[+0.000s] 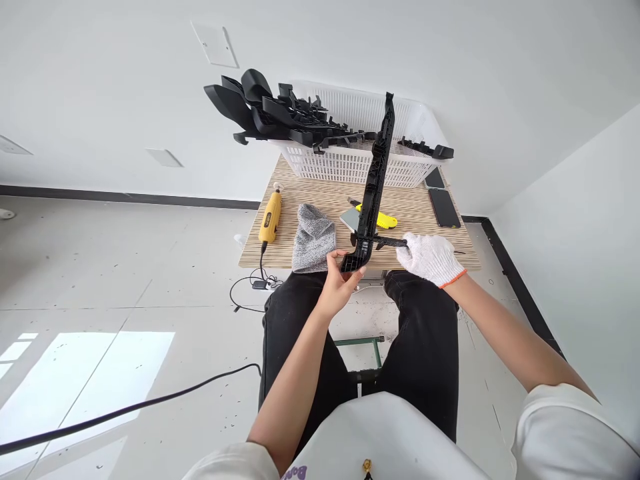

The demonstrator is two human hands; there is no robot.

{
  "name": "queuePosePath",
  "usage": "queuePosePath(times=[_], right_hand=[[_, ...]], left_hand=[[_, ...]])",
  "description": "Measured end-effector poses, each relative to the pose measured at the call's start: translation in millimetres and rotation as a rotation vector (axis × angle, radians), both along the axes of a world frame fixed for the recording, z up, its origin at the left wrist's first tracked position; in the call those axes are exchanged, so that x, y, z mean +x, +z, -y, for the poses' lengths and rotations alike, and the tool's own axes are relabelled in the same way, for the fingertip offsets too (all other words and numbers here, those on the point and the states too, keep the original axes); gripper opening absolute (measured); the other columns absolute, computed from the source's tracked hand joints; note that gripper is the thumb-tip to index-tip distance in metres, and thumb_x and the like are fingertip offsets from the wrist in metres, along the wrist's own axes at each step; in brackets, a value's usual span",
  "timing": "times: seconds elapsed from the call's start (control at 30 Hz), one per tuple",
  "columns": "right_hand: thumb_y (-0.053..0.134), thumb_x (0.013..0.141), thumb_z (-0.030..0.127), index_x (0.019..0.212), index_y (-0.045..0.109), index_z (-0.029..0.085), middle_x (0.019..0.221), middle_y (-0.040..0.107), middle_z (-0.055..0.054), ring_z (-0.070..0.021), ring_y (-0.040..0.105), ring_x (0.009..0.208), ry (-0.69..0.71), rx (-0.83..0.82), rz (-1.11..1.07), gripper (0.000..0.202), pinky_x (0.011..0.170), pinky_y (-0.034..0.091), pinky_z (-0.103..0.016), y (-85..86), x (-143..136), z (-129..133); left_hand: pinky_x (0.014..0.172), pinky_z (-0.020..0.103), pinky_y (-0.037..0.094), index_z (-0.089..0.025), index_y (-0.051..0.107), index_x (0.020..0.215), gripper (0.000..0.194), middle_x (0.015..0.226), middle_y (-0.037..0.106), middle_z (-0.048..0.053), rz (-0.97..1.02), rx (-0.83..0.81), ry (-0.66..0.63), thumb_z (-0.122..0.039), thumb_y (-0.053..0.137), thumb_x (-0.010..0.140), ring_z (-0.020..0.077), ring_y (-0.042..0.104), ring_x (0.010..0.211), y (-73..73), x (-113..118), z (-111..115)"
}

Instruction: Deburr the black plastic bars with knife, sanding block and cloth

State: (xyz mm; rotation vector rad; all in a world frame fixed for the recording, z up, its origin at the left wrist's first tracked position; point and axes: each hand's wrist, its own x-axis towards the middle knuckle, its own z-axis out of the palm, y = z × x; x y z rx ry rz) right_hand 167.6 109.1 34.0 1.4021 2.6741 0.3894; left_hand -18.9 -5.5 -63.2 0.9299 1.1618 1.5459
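Head view shows, nearest the body, the left hand (339,283) bare and curled around the lower end of a long black plastic part (374,187). Its fingers are closed on that end, so the part stands tilted up and away over the near edge of the table (320,193), likely so its side faces the other hand. Just right of the part's lower end, the right hand (431,259) wears a white glove and is closed around a thin dark tool (391,242). The tool's tip reaches the part low down, seemingly to work on its edge.

Left of the part, a grey glove (313,237) lies on the table, and further left a yellow power tool (271,217) rests with its cord hanging off the near edge. Behind the part's lower end sits a yellow knife (381,218). Right of the part lie two phones (444,207).

Beyond the part's top, a white basket (350,163) at the table's far edge holds more black parts (280,113) heaped within reach.
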Motion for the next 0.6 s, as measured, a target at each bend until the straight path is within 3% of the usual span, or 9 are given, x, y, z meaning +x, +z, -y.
queuePosePath(times=[0.13, 0.6], right_hand=[[0.029, 0.095, 0.059, 0.101, 0.069, 0.018, 0.077, 0.07, -0.012, -0.0286, 0.068, 0.075, -0.009, -0.024, -0.033, 0.057, 0.058, 0.024, -0.027, -2.1, 0.4, -2.9], [0.033, 0.091, 0.064, 0.105, 0.07, 0.017, 0.075, 0.07, -0.011, -0.0278, 0.066, 0.072, -0.018, -0.004, -0.069, 0.06, 0.059, 0.025, -0.027, -1.8, 0.1, -3.7]], left_hand=[[0.049, 0.016, 0.041, -0.026, 0.027, 0.109, 0.056, 0.09, 0.054, -0.004, 0.022, -0.005, 0.001, -0.041, 0.074, 0.082, 0.0035, 0.051, 0.056, 0.5, -0.2, -0.8], [0.05, 0.018, 0.039, -0.026, 0.029, 0.11, 0.053, 0.094, 0.055, -0.002, -0.045, -0.041, -0.002, -0.043, 0.072, 0.085, 0.0027, 0.046, 0.053, -0.8, 0.5, 1.5]])
